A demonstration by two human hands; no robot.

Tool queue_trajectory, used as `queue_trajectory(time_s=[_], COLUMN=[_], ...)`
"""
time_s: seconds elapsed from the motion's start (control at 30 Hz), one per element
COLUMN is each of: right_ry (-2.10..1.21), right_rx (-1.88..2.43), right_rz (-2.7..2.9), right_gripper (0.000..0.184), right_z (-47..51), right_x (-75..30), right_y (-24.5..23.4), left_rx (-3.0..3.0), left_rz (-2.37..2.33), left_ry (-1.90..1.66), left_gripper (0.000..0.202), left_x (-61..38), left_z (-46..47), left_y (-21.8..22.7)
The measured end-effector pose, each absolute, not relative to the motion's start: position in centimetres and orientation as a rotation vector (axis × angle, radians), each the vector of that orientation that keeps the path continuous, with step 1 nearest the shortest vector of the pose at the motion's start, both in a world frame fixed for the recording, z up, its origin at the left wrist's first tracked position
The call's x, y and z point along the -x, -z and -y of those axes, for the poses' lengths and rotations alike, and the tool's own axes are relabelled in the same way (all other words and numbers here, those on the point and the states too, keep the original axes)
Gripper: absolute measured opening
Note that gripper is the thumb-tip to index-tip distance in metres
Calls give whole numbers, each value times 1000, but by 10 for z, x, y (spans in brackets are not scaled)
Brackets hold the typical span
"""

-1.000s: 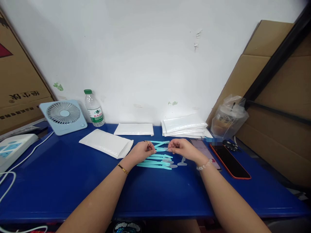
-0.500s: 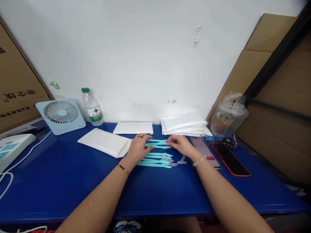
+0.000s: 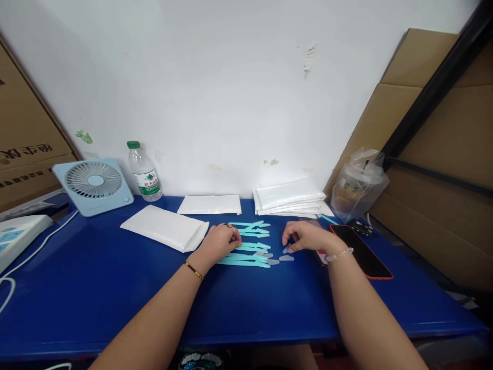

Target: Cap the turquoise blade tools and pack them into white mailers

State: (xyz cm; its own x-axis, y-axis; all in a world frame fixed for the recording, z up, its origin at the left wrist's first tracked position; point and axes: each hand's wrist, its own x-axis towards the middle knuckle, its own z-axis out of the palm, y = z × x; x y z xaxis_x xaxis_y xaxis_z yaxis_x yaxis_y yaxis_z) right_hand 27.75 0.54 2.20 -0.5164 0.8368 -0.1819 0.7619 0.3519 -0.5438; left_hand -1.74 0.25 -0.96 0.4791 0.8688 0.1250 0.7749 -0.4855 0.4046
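Observation:
Several thin teal plastic strips (image 3: 250, 245) with small clear grey tips lie in a row on the blue table (image 3: 115, 288). My left hand (image 3: 219, 242) rests on the left ends of the strips, fingers curled down onto them. My right hand (image 3: 308, 237) is to the right of the row, its fingertips pinched on a small clear grey piece (image 3: 287, 248). Another clear piece (image 3: 286, 258) lies loose just below the fingers.
A white padded envelope (image 3: 164, 227) lies left of my hands, another (image 3: 210, 204) at the back, and a stack of them (image 3: 288, 198) at the back right. A phone (image 3: 360, 250), a bagged cup (image 3: 358, 187), a water bottle (image 3: 143, 172) and a fan (image 3: 94, 184) stand around.
My right hand has left the top strips and come down to the right onto the small clear piece. My left hand curled and settled on the strips' left ends.

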Motion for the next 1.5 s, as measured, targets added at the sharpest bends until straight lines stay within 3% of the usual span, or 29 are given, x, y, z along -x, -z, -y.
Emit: queue_trajectory(time_s=[0.37, 0.83, 0.97, 1.07, 1.27, 1.5], right_ry=[-1173, -983, -813, -704, -872, -901], right_rx=[1282, 1220, 1254, 1202, 1061, 1219], right_rz=[2132, 2189, 2122, 2203, 2491, 2313], right_gripper=[27, 24, 22, 18, 15, 19], right_z=[-14, -7, -12, -10, 0, -3], right_x=[-263, -228, -232, -235, -224, -239], right_y=[-7, -3, 1, -4, -6, -11], left_rx=[-2310, -2379, -2371, -2452, -2523, -2427], left_rz=[-1459, -1506, -1545, -1428, -1348, -1387], left_ry=[-603, -612, -742, -580, -389, -447], left_gripper=[19, 14, 24, 17, 9, 12], left_x=[18, 14, 18, 21, 20, 23], left_z=[-3, -2, -1, 1, 1, -1], left_y=[7, 5, 0, -3, 5, 5])
